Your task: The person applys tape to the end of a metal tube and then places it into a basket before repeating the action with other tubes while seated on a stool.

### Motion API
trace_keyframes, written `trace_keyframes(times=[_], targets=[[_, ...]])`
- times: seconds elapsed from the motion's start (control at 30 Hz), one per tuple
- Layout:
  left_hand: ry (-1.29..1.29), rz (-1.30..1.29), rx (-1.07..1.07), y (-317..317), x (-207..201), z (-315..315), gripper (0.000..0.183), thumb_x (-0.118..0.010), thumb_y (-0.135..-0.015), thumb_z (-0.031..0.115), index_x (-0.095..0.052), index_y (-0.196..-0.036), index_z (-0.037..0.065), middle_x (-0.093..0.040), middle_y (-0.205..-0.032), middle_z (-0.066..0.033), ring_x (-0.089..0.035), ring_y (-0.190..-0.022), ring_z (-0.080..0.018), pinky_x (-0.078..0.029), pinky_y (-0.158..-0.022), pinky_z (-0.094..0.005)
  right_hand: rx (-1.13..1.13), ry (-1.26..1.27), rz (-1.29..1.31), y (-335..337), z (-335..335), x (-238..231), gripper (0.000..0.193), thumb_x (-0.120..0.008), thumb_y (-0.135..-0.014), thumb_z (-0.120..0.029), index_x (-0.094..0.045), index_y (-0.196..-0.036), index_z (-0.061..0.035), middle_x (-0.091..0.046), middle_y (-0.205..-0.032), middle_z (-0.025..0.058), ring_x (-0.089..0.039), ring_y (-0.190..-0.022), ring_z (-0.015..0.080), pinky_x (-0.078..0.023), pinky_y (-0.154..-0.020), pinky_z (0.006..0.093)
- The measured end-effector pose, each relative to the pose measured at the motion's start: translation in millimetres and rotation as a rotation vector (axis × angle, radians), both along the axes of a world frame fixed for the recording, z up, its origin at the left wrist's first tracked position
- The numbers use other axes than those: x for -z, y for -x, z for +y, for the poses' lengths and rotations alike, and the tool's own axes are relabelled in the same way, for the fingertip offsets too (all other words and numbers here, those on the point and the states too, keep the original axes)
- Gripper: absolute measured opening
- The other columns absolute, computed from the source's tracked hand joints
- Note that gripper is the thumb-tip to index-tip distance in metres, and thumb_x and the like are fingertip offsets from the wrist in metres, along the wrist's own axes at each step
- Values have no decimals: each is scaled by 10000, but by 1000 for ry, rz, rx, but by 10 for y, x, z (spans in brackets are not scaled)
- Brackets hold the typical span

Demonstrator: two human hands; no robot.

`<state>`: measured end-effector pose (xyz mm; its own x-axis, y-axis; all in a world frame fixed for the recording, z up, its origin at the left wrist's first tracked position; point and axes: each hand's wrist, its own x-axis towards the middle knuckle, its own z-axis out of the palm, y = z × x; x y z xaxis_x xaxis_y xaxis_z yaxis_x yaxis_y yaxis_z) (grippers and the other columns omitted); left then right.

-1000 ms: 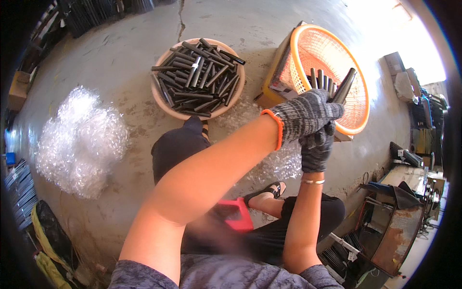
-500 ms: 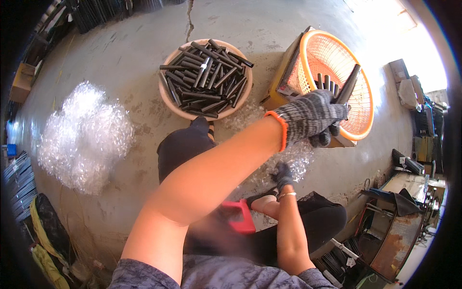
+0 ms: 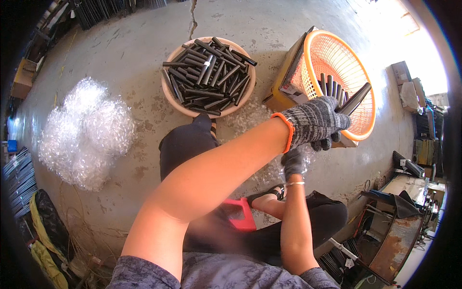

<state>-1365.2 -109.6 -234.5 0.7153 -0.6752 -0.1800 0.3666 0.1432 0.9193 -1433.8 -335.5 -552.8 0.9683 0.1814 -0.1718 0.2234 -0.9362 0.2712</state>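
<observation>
My left hand point(image 3: 315, 120), in a grey knit glove with an orange cuff, is shut on a dark metal rod point(image 3: 357, 98), held slanted over the rim of an orange mesh basket point(image 3: 337, 48). Several similar rods point(image 3: 331, 85) stand inside that basket. My right hand point(image 3: 292, 162), in a dark grey glove, hangs just below the left hand, beside crinkled clear plastic wrap point(image 3: 269, 171). Whether it grips anything is unclear. A round beige basin point(image 3: 167, 94) full of dark rods point(image 3: 209, 72) sits on the concrete floor ahead of my knees.
A big heap of clear plastic wrap point(image 3: 86, 132) lies on the floor at left. A yellow box point(image 3: 284, 91) leans against the orange basket. A red stool point(image 3: 240, 214) is under me. Metal parts and clutter point(image 3: 399, 231) line the right side, dark bars point(image 3: 19, 178) the left edge.
My right hand dropped from the rod toward the plastic near my knee, then rose partway back under the left hand. The left hand kept the rod over the basket.
</observation>
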Motion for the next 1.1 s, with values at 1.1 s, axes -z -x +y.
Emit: trace_keyframes(times=[1.1], targets=[[103, -259, -569, -200, 65, 98, 231, -620, -875, 238, -619, -957, 22, -667, -858, -59, -621, -805, -118, -500, -705, -222, -151, -451, -204, 424, -9, -242, 234, -540, -871, -179, -614, -1060, -62, -637, -1016, 117, -605, -902, 269, -479, -808, 372]])
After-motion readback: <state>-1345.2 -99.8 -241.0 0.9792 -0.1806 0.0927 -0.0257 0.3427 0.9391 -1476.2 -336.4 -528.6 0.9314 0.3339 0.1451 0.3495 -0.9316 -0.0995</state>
